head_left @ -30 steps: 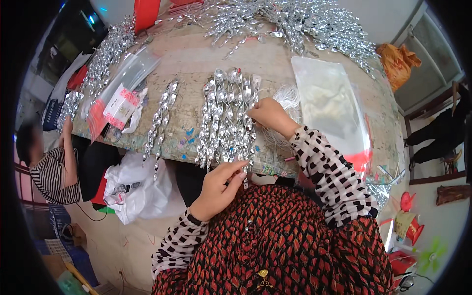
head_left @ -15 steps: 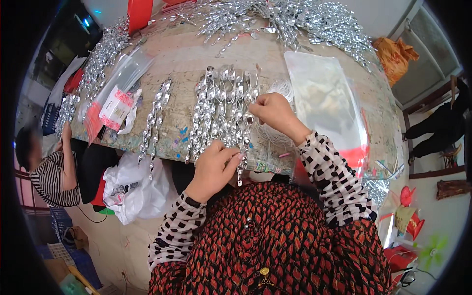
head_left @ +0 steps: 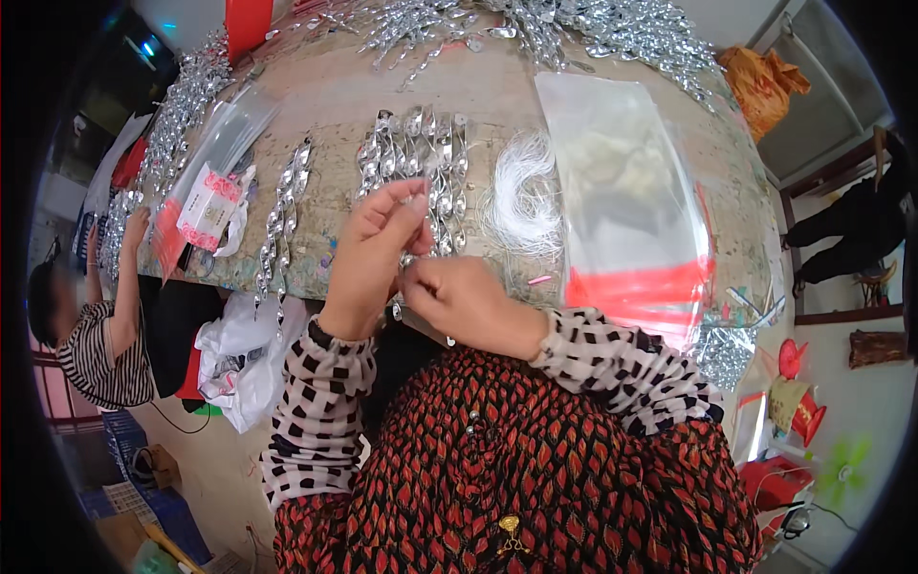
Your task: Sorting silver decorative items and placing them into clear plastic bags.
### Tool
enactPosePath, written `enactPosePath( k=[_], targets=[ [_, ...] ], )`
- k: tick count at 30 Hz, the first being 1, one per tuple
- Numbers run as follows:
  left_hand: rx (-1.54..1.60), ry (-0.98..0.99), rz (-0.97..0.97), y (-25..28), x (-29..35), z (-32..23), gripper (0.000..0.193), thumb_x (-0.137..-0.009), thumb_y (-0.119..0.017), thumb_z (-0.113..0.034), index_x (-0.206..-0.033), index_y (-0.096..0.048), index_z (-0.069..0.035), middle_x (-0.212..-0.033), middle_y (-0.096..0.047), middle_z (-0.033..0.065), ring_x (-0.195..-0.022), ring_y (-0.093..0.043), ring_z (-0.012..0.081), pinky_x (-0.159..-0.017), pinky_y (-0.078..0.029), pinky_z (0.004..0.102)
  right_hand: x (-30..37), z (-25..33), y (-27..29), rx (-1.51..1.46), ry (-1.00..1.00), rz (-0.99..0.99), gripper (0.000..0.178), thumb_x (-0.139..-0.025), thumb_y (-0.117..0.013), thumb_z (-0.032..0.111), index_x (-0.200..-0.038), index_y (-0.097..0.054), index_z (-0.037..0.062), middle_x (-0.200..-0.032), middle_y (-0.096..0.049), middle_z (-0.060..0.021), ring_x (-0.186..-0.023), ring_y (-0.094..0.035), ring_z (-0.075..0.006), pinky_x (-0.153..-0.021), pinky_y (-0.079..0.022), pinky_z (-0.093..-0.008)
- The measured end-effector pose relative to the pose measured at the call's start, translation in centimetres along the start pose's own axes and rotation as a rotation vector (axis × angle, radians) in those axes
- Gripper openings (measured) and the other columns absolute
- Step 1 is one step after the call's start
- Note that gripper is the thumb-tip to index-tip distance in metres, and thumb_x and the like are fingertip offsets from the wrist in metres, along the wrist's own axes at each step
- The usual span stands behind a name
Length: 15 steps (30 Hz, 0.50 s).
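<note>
Several silver twisted foil strips [head_left: 416,143] lie side by side on the table, running toward me. Above their lower part my two hands meet. My left hand [head_left: 373,249] is closed in a pinch, its thumb and fingertips together over the strips. Just right of it, my right hand [head_left: 464,298] is closed too, its fingertips close to the left palm. Whatever the fingers grip is too small or hidden to make out. Silver strip ends show below the hands at the table edge. A coil of white string [head_left: 526,196] lies to the right.
Clear plastic bags with red ends [head_left: 622,172] lie at right. Two more strips [head_left: 285,215], a pink-and-white pack [head_left: 208,209] and plastic sleeves [head_left: 225,134] lie left. Silver strips [head_left: 612,38] heap at the back. A person in a striped top [head_left: 91,349] sits left.
My right hand has moved left and down from beside the string to meet my left hand. The left hand has risen over the strips. The view has shifted slightly.
</note>
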<state>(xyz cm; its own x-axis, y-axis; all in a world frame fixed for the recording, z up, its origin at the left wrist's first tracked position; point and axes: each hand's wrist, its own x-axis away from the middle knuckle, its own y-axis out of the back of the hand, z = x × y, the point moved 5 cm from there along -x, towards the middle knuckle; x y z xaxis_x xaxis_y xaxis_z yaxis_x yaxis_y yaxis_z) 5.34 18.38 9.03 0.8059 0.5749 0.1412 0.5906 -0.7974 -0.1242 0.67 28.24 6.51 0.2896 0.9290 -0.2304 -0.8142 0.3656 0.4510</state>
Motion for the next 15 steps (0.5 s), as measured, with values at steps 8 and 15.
enactPosePath(
  k=[8,15],
  targets=[
    [0.145,0.314,0.126,2.6,3.7,5.8,0.020,-0.092,-0.055,-0.012,-0.109,-0.051,-0.004,-0.086,-0.063,0.0075,-0.070,-0.060,0.0129,-0.062,-0.048,0.0239,3.0,-5.4,10.5,0.251,-0.078,0.074,0.015,-0.081,-0.064,0.014,-0.091,-0.063,0.0031,-0.083,-0.059,-0.0128,-0.076,-0.058,-0.0323,-0.067,-0.047,-0.0380],
    [0.171,0.395,0.272,0.2,5.0,6.3,0.018,-0.091,-0.055,-0.011,-0.107,-0.054,-0.002,-0.078,-0.056,0.0009,-0.066,-0.054,0.0099,-0.062,-0.046,0.0237,6.8,-5.6,8.3,0.558,0.040,0.277,0.014,-0.072,-0.065,0.008,-0.086,-0.062,0.0089,-0.088,-0.053,-0.0087,-0.090,-0.050,-0.0285,-0.077,-0.039,-0.0374]
  ],
)
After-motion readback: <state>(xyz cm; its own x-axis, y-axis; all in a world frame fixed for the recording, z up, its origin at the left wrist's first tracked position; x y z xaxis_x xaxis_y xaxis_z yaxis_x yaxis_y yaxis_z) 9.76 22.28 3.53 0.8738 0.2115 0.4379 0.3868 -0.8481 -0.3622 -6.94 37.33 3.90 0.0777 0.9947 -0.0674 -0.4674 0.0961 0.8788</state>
